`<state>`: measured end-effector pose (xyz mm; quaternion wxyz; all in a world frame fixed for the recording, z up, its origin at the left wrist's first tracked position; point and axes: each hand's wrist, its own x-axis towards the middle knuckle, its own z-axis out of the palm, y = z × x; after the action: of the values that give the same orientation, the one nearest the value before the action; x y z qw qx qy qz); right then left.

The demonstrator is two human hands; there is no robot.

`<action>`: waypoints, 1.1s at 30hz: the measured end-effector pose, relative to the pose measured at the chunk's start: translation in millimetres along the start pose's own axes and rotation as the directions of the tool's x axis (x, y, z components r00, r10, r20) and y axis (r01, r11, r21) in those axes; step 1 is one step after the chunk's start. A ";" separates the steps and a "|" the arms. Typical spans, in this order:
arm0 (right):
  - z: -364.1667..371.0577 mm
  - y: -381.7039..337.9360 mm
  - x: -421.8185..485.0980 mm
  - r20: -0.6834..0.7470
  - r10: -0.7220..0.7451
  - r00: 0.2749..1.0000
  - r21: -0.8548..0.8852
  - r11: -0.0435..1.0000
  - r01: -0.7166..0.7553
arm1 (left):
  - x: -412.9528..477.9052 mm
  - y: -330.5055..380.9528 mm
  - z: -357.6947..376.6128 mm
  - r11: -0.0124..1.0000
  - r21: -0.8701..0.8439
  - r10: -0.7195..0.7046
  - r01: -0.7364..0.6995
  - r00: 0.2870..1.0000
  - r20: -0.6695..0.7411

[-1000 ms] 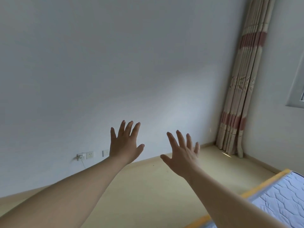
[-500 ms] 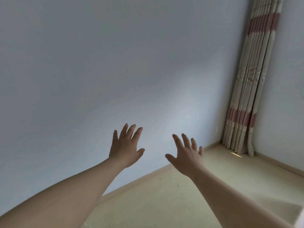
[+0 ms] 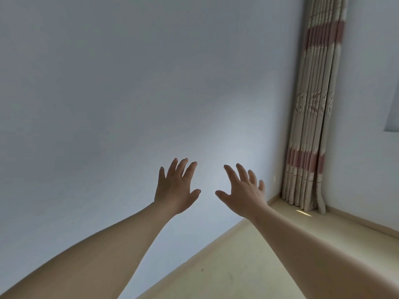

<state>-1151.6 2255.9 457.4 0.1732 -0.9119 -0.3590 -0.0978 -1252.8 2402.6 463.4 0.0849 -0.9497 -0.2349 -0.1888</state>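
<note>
Left hand (image 3: 176, 188) and right hand (image 3: 244, 195) palms hidden, curtain (image 3: 313, 117) top cropped

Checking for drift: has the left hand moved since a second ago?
Yes. Left hand was level with the skirting board; now it shows well above it, slightly nearer the curtain, though the view turned too.

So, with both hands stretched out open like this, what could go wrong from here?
1. Both the left hand and right hand are spread toward the bare wall; how near it is cannot be told, so pushing forward might jam them.
2. The bunched curtain hangs at the right hand's side; a sweep that way could snag it.
</note>
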 end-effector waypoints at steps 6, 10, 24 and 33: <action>3.8 55.2 121.9 -0.046 0.082 0.996 -0.029 0.996 -0.083 | 139.2 15.8 30.0 0.990 -0.020 0.138 -0.138 0.990 -0.009; 1.2 101.8 187.1 -0.061 0.147 0.987 -0.093 0.984 -0.152 | 232.1 16.4 49.4 0.970 0.073 0.231 -0.231 0.973 0.008; 1.1 311.1 401.1 -0.230 0.379 0.896 -0.248 0.868 -0.430 | 533.7 236.7 152.4 0.758 -0.304 0.546 -0.577 0.816 -0.189; 5.6 496.9 433.2 -0.213 0.719 0.661 -0.233 0.620 -0.749 | 648.1 386.9 244.9 0.657 -0.410 0.651 -0.632 0.750 -0.114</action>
<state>-495.9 2188.1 461.2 0.0749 -0.9876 0.0733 -0.1166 -459.4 2393.5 469.7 -0.0673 -0.9696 0.1604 -0.1724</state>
